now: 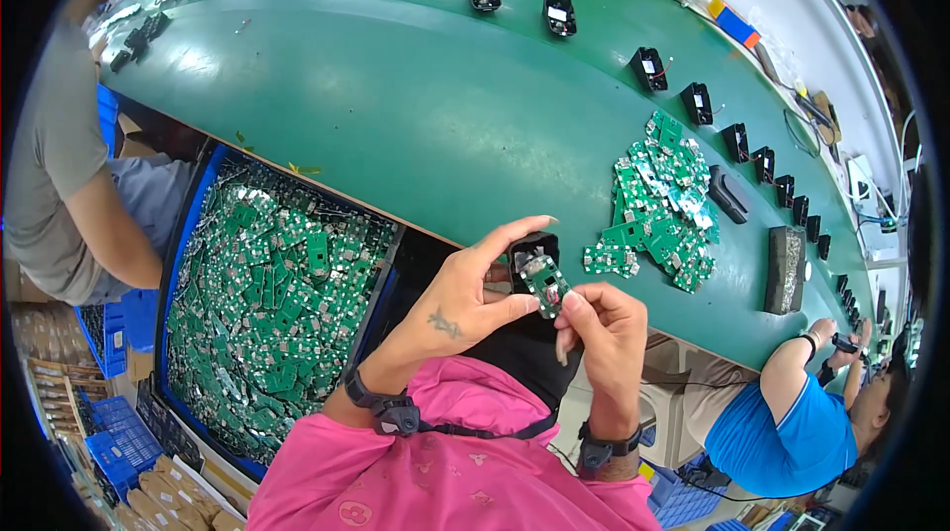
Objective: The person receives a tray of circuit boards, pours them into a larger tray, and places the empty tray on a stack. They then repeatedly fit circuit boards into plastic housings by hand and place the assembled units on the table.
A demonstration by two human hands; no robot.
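Note:
In my left hand (473,298) sits a small black plastic housing (522,246), its fingers and thumb wrapped round the sides. A green circuit board (543,280) lies tilted at the housing's opening, partly out of it. My right hand (602,320) pinches the lower end of that board between thumb and fingers, next to a bit of red that looks like wire. Both hands are close together over my lap at the bench's near edge. Just beyond them, on the green bench, spreads a pile of loose green circuit boards (658,199).
A blue-rimmed bin (282,284) full of circuit boards stands left of me. Black housings (648,68) line the bench's far side. A dark case (729,194) and a grey block (785,270) lie right of the pile. Co-workers sit at left and right (782,432).

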